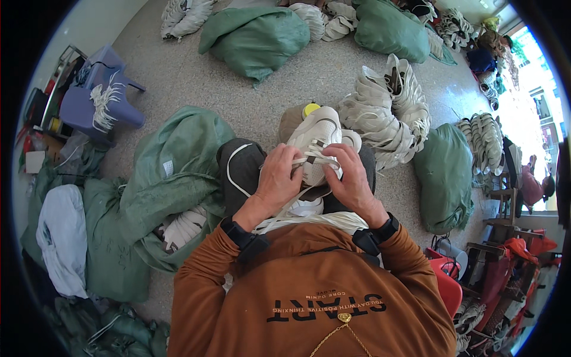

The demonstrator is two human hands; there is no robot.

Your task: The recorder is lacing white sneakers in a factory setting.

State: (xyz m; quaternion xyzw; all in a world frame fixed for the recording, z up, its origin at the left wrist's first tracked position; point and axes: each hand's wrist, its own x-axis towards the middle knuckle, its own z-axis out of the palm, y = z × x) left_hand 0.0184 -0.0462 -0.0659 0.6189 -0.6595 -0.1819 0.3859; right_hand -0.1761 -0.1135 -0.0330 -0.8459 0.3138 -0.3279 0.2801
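Note:
A white sneaker (317, 128) rests on my lap between my knees, its toe pointing away from me. My left hand (278, 177) is closed at the left side of its eyelets, fingers pinching a flat white shoelace (312, 159). My right hand (350, 180) pinches the lace on the other side, thumb and forefinger close to the shoe's tongue. Part of another white shoe (352, 139) shows just beyond the right hand. A bundle of loose white laces (339, 221) lies across my lap, and one lace (234, 168) hangs over my left knee. The lower part of the sneaker is partly hidden by my hands.
Stacked white sneakers (380, 128) stand on the floor ahead to the right. Green sacks (256, 41) lie around, including an open sack (178, 149) with shoes on my left. A purple stool (101, 98) carries white laces. A red seat (445, 279) is by my right elbow.

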